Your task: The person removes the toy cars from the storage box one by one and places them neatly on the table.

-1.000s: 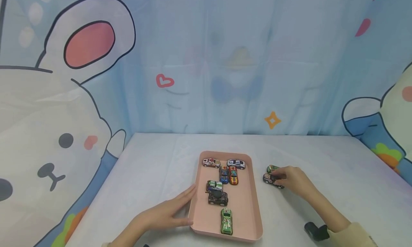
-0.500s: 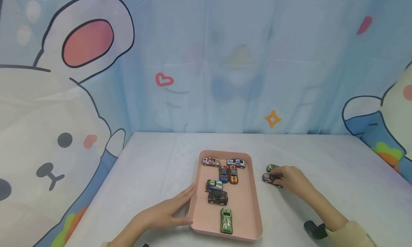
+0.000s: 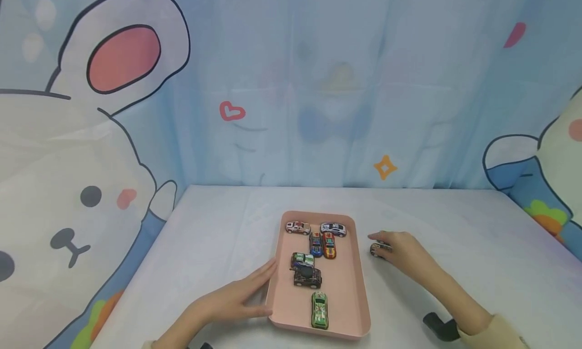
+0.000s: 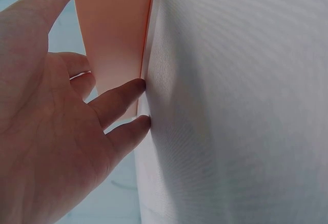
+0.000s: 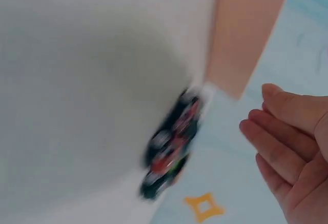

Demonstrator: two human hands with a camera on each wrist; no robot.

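Fingers straight and spread apart, the left hand (image 3: 234, 302) rests against the long wall of a shallow pink rectangular tray (image 3: 344, 293) with rounded corners, between its eight and nine o'clock; I read the clock from the tray's middle in the head view. Outside, towards two o'clock, a small dark toy car with red markings (image 5: 179, 131) sits on the white cloth-covered surface (image 3: 227, 228). The right hand (image 3: 404, 253) partly covers it from my head camera, but on the right wrist view I see thumb and fingers loosely bent and clear of the car. Just beside that car I get a blurred patch of green (image 5: 177, 165).

Inside the tray I count seven: a white-and-red car (image 3: 298, 228) at eleven, a white-and-black car (image 3: 333, 229) near one, a blue car (image 3: 316, 244) and a red-and-yellow car (image 3: 329, 245) side by side around twelve, a green-and-white car (image 3: 302, 260) at ten, a black jeep-like car (image 3: 307, 277) towards nine, and a bright green car (image 3: 320, 310) at six.
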